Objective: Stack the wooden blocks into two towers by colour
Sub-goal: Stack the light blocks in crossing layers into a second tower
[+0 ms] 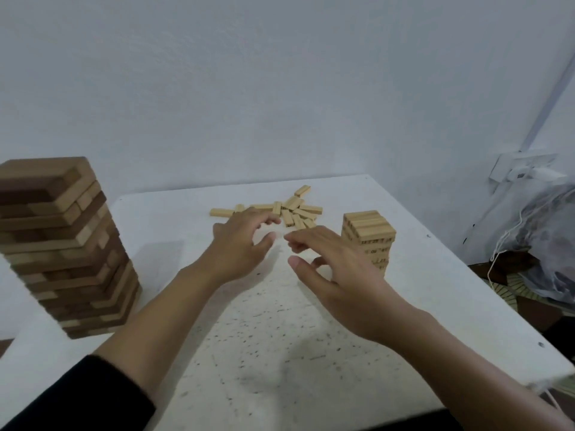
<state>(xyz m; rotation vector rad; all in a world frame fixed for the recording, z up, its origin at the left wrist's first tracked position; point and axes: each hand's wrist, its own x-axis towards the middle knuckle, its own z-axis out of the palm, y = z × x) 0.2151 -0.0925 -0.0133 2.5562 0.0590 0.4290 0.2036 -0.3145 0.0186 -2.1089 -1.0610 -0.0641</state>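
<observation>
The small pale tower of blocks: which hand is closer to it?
Right. The right hand hovers just left of the small tower; the left hand is farther left, by the loose blocks.

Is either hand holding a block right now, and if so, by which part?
Nothing is held. The left hand and the right hand hover empty, fingers loosely curled, just short of the loose pale blocks.

Black sleeve (77,396) on L arm (161,312) (cuff ends mid-forearm); R forearm (466,362) bare to frame edge.
</observation>
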